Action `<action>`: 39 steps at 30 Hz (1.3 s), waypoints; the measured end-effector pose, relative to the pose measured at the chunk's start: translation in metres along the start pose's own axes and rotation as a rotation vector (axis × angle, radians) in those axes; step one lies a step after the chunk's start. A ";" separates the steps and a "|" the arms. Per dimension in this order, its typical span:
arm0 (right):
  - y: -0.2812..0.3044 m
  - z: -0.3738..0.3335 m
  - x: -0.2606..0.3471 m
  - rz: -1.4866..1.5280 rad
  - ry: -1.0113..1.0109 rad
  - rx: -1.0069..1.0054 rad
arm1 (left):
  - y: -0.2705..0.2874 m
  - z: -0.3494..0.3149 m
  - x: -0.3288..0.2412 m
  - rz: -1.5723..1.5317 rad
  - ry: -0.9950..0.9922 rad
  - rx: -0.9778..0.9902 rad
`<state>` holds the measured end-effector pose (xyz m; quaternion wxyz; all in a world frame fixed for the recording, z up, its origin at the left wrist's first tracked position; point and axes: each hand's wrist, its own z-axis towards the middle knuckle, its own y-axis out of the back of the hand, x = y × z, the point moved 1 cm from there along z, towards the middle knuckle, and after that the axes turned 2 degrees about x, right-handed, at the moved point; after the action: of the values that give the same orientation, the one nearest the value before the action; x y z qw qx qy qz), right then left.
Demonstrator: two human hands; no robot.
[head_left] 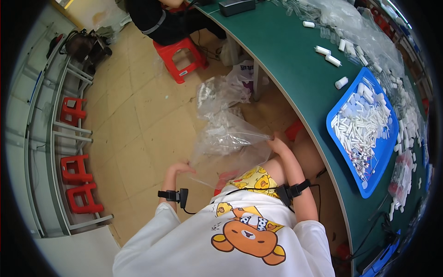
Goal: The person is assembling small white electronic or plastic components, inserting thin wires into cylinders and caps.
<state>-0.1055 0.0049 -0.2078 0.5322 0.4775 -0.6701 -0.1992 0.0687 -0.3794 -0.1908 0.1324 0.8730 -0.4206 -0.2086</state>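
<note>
A large clear plastic bag [244,154] is stretched out between my two hands, low beside the table. My left hand [183,167] pinches its left edge. At the opposite edge, my right hand [278,143] grips the plastic, closed, close to the table's rim. Whitish pieces show through the lower part of the bag, too blurred to name. Just beyond it, another clear bag [217,94] with white pieces lies on the floor.
On the green table [295,60] at my right are a blue tray [333,121] of small white sticks, several white cylinders and clear bags. A person [159,23] sits on a red stool [177,60] ahead. Red stools [76,168] stand along the left rack.
</note>
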 end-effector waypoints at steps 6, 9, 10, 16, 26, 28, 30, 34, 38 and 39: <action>0.009 -0.005 0.002 -0.041 -0.069 -0.032 | 0.099 0.017 -0.065 -0.527 -0.335 -0.267; 0.018 -0.006 0.015 -0.071 -0.129 0.124 | 0.131 0.098 -0.088 -0.202 -0.534 -0.358; 0.015 -0.007 0.020 -0.074 -0.098 0.141 | 0.134 0.138 -0.077 -0.024 -0.510 -0.383; 0.031 -0.008 0.019 -0.078 -0.181 0.202 | 0.108 0.234 -0.105 0.505 -0.051 -0.301; 0.015 0.003 -0.006 -0.111 -0.218 0.277 | 0.125 0.270 -0.100 0.315 -0.116 -0.366; 0.012 0.003 -0.002 -0.107 -0.199 0.275 | 0.150 0.271 -0.082 0.097 -0.213 -0.529; 0.008 0.003 0.011 -0.077 -0.135 0.259 | 0.187 0.277 -0.037 -0.325 -0.321 -0.650; 0.016 0.006 0.012 -0.130 -0.180 0.316 | 0.235 0.268 -0.058 -0.993 -0.414 -0.631; 0.015 0.007 0.009 -0.132 -0.200 0.295 | 0.247 0.248 -0.071 -1.089 -0.407 -0.655; 0.010 0.007 0.015 -0.119 -0.172 0.306 | 0.251 0.240 -0.045 -1.088 -0.395 -0.717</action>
<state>-0.1155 -0.0047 -0.1942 0.3813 0.5728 -0.7063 -0.1660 -0.2409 -0.5107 -0.2885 0.2105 0.8081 0.1569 -0.5273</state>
